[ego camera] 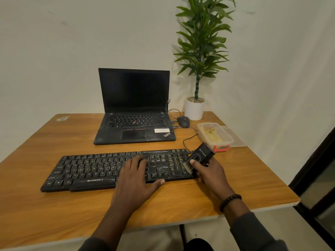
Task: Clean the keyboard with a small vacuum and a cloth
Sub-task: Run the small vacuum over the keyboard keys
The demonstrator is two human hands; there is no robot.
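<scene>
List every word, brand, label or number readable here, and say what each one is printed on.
"ZEBRONICS": front edge of the keyboard, below the space bar.
"ThinkPad": lower right corner of the laptop palm rest.
White sticker on the laptop palm rest: print too small to read.
White lettering on the small vacuum held by the right hand: too blurred to read.
Key legends on both keyboards: too small to read.
</scene>
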